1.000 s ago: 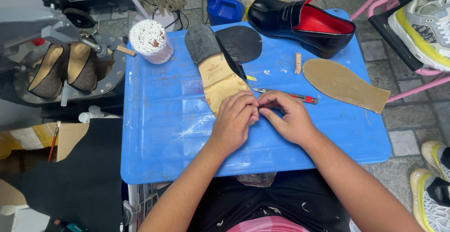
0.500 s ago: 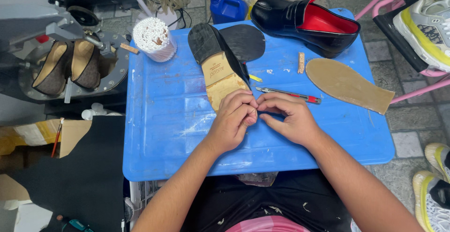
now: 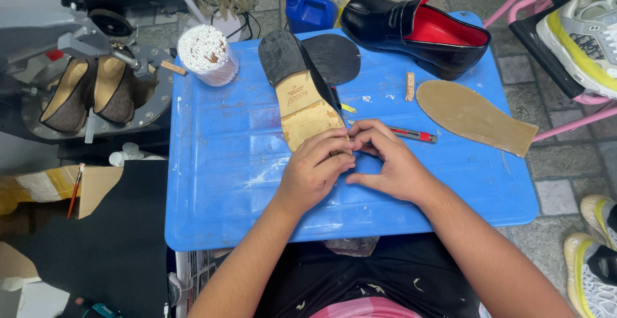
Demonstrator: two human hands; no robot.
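An upturned black shoe [image 3: 297, 83] with a tan leather sole and dark heel lies on the blue plastic table [image 3: 225, 183]. My left hand [image 3: 313, 169] covers the toe end of its sole, fingers curled on it. My right hand [image 3: 385, 162] meets it from the right, fingertips pinching at the same toe edge. What the fingers pinch is hidden. A red and silver utility knife [image 3: 411, 135] lies just behind my right hand.
A black loafer with red lining [image 3: 418, 32], a loose tan sole [image 3: 472, 115], a dark rubber sole piece [image 3: 334, 58], a cup of cotton swabs [image 3: 207, 54] and a blue bottle [image 3: 308, 9] stand around. Brown shoes [image 3: 90, 93] sit on a machine at left. Sneakers [image 3: 581, 35] rest at right.
Both hands stay at the toe of the upturned shoe with small finger shifts. The shoe has turned slightly.
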